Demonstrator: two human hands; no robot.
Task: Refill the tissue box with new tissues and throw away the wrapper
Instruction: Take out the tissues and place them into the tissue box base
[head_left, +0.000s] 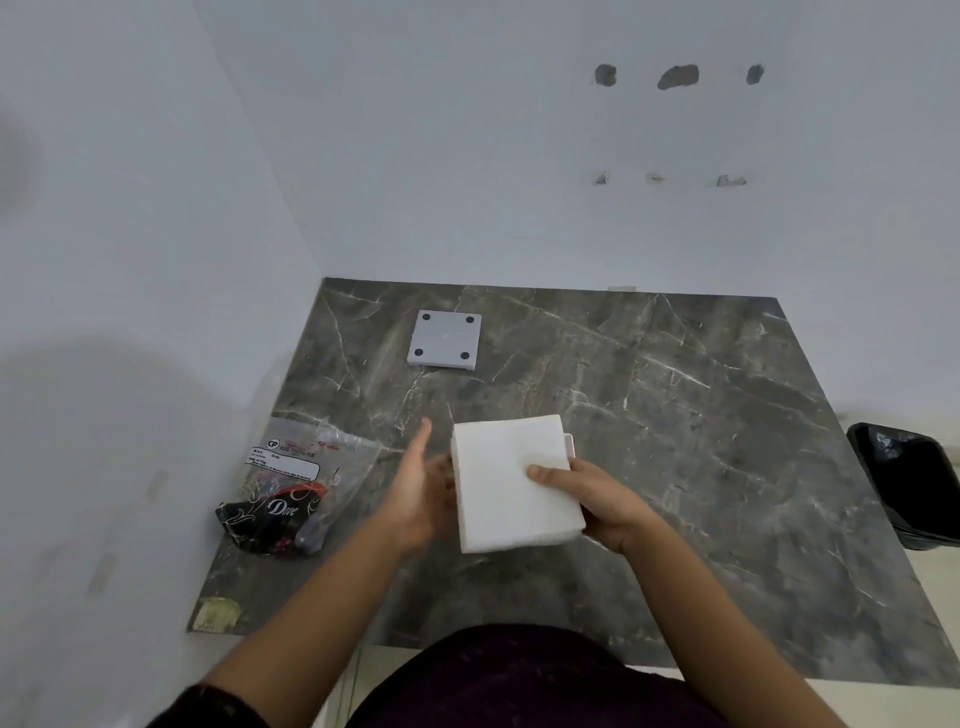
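A white stack of tissues (511, 483) sits above the middle of the dark marble table (701, 415). My right hand (592, 499) grips its right side, thumb on top. Behind the stack a sliver of the white tissue box (570, 446) shows, mostly hidden. My left hand (418, 488) is beside the stack's left edge, fingers spread, palm toward it; whether it touches is unclear. The clear plastic tissue wrapper (311, 457) lies on the table to the left. The box's square white base plate (445, 340), with black feet at its corners, lies farther back.
A black and red Dove packet (275, 519) lies by the wrapper. A black-lined bin (914, 483) stands off the table's right edge. White walls close in the left and back sides. A yellowish sticker (215, 613) marks the front left corner.
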